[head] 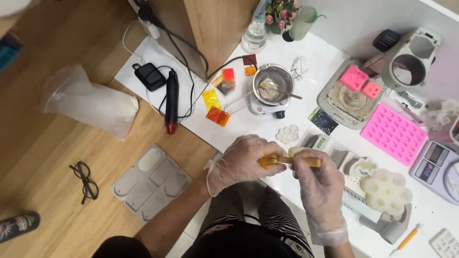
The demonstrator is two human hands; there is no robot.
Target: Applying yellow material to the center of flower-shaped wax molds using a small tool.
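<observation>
Both my hands wear thin clear gloves and meet above the near edge of the white table (229, 122). My left hand (239, 162) pinches a small yellow-orange packet (266, 161). My right hand (318, 184) holds a wooden stick (301, 161) whose tip touches the packet, and a pale lump sits at my right fingertips. Just beyond my hands lies a small white flower-shaped piece (288, 134).
On the table: a metal pot with a stirrer on a small hotplate (271, 91), coloured packets (217, 107), pink moulds (393, 133), a grey tray (348, 95), a scale (436, 165), a white flower mould (386, 191), a spray bottle (254, 33). Heat gun (171, 101), grey mould (150, 181), glasses (85, 180) and plastic bag (86, 102) lie left.
</observation>
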